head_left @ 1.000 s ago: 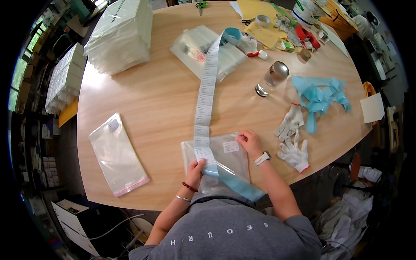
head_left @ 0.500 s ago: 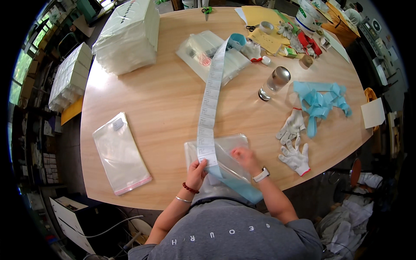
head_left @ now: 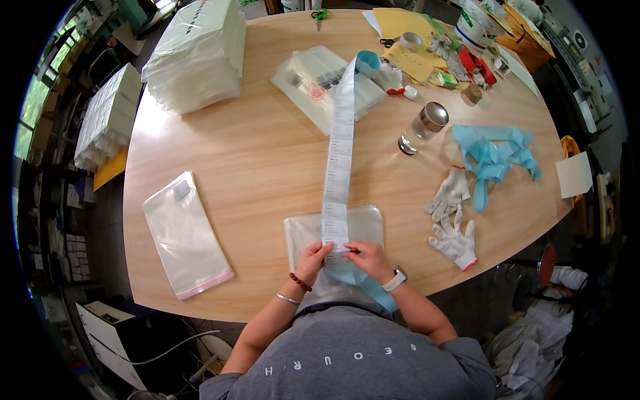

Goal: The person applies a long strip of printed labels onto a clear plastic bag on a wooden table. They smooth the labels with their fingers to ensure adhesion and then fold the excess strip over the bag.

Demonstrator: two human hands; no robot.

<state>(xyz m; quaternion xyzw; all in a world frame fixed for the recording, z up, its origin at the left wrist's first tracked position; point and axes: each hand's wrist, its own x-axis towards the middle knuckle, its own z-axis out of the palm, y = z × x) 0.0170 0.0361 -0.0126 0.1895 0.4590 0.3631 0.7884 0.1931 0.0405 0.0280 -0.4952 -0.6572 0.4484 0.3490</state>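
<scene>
A long strip of white printed labels (head_left: pixel 339 153) on light blue backing runs from a small roll (head_left: pixel 367 63) at the far side toward me. My left hand (head_left: pixel 312 260) pinches the strip's left edge near its close end. On the right edge, my right hand (head_left: pixel 368 259) pinches it too, fingers closed. Past my hands, the bare blue backing (head_left: pixel 363 283) curls down toward my lap at the right. Under the strip lies a stack of clear plastic bags (head_left: pixel 303 233) at the table's near edge.
Another clear bag stack (head_left: pixel 187 233) lies at left. Large bag piles (head_left: pixel 197 60) stand far left, flatter bags (head_left: pixel 310 80) under the roll. To the right are a glass bottle (head_left: pixel 423 127), crumpled blue backing (head_left: pixel 493 157) and white gloves (head_left: pixel 453 240). Tape, scissors and envelopes crowd the far right.
My right hand has come left onto the strip, beside my left hand. The strip's near end has shifted right with my left hand, and the strip now runs straighter.
</scene>
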